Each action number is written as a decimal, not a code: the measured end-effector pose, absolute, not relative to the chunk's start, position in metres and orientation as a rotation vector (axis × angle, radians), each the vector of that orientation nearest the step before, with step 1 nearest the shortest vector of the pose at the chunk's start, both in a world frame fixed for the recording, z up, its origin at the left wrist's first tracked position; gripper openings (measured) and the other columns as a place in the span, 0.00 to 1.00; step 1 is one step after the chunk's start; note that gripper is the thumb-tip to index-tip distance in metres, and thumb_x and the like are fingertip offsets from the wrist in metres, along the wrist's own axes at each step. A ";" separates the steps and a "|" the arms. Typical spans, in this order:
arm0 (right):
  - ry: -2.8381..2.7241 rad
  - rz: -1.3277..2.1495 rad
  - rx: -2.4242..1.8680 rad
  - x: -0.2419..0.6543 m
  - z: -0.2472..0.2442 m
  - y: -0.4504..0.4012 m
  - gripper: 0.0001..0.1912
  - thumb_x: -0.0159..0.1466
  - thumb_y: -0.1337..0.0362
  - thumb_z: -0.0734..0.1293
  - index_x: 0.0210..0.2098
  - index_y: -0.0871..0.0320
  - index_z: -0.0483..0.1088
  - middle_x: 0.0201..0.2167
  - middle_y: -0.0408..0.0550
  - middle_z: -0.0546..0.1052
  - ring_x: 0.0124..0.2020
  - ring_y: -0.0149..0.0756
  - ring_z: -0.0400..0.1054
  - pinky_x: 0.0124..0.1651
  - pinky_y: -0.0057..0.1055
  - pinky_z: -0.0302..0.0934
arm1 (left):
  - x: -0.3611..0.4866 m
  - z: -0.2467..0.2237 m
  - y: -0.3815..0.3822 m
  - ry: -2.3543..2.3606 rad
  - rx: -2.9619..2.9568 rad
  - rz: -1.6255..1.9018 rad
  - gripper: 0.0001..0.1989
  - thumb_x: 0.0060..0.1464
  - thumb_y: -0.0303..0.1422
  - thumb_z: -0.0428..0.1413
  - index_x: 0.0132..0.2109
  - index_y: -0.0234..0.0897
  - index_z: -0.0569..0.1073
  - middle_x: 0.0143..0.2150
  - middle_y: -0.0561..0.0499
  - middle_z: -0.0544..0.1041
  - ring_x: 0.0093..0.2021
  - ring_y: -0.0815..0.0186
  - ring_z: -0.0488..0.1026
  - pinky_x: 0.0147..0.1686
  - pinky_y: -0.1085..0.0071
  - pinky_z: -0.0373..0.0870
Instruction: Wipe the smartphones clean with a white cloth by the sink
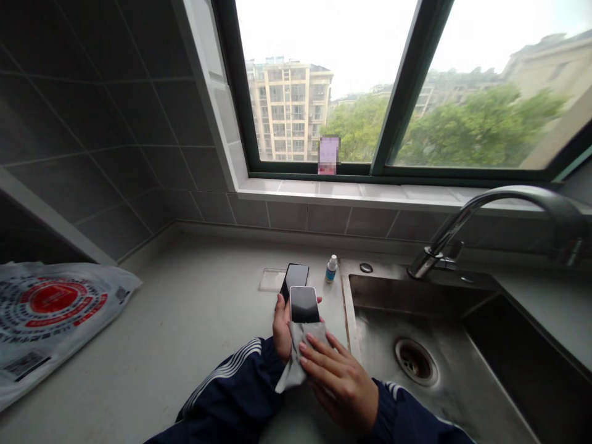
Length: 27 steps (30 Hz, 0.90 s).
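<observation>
My left hand (281,327) grips a smartphone with a pale edge and dark screen (304,304), holding it upright-tilted from behind and below. My right hand (335,385) presses a crumpled grey wiping cloth (296,364) against the lower part of that phone, and the cloth hides the phone's bottom end. Just beyond my hands, a black smartphone (295,279) lies on the counter. Close to it stand a small white dropper bottle with a blue label (331,269) and a clear plastic sheet (272,279).
The pale stone countertop (185,308) runs left to a printed white plastic bag (55,320). A steel sink (393,296) with a drain lies to my right, under a curved chrome faucet (499,209). Grey tiled wall and a window stand behind.
</observation>
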State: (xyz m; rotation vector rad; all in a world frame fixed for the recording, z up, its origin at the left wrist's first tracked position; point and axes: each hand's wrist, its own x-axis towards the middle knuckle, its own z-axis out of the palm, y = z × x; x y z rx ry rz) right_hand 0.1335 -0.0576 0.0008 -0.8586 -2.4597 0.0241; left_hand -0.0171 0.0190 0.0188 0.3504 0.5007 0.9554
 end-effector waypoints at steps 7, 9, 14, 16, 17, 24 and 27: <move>-2.133 0.053 -0.783 0.136 0.003 -0.058 0.13 0.65 0.74 0.65 0.48 0.58 0.71 0.47 0.50 0.78 0.54 0.41 0.69 0.59 0.44 0.62 | -0.018 0.016 0.021 0.421 0.261 0.936 0.46 0.50 0.62 0.46 0.61 0.25 0.64 0.40 0.34 0.78 0.34 0.52 0.75 0.38 0.56 0.69; -2.074 0.087 -0.778 0.133 0.008 -0.061 0.12 0.64 0.74 0.66 0.46 0.58 0.71 0.43 0.49 0.79 0.48 0.39 0.72 0.56 0.43 0.64 | -0.018 0.016 0.021 0.417 0.255 0.915 0.47 0.49 0.62 0.46 0.60 0.23 0.64 0.37 0.34 0.78 0.32 0.52 0.75 0.37 0.55 0.69; -2.129 0.130 -0.869 0.128 0.008 -0.065 0.15 0.64 0.73 0.66 0.50 0.57 0.70 0.38 0.51 0.76 0.39 0.39 0.70 0.45 0.40 0.66 | -0.019 0.017 0.020 0.426 0.238 0.919 0.47 0.49 0.62 0.45 0.60 0.23 0.64 0.35 0.35 0.78 0.31 0.52 0.74 0.36 0.55 0.68; -2.163 0.134 -0.897 0.128 0.004 -0.066 0.17 0.64 0.69 0.67 0.53 0.57 0.68 0.38 0.52 0.75 0.38 0.40 0.69 0.40 0.38 0.66 | -0.019 0.018 0.020 0.420 0.227 0.930 0.47 0.50 0.62 0.46 0.60 0.23 0.64 0.36 0.34 0.78 0.33 0.51 0.75 0.37 0.54 0.68; -2.170 0.136 -0.901 0.128 0.002 -0.066 0.18 0.64 0.66 0.68 0.54 0.57 0.68 0.38 0.53 0.74 0.37 0.40 0.69 0.38 0.38 0.66 | -0.019 0.018 0.020 0.418 0.221 0.937 0.46 0.50 0.61 0.46 0.60 0.23 0.64 0.37 0.34 0.78 0.33 0.51 0.75 0.37 0.54 0.68; -1.965 0.118 -0.939 0.125 0.001 -0.074 0.14 0.63 0.69 0.69 0.48 0.57 0.71 0.26 0.46 0.72 0.26 0.34 0.65 0.28 0.31 0.61 | -0.018 0.018 0.021 0.460 0.197 1.010 0.43 0.52 0.59 0.47 0.65 0.31 0.57 0.53 0.30 0.73 0.36 0.49 0.76 0.38 0.48 0.70; -1.940 0.130 -0.919 0.124 0.005 -0.075 0.17 0.62 0.75 0.68 0.49 0.55 0.70 0.30 0.47 0.74 0.30 0.35 0.66 0.32 0.32 0.63 | -0.017 0.020 0.020 0.478 0.220 0.995 0.42 0.52 0.60 0.46 0.65 0.35 0.56 0.57 0.32 0.70 0.40 0.46 0.76 0.39 0.46 0.70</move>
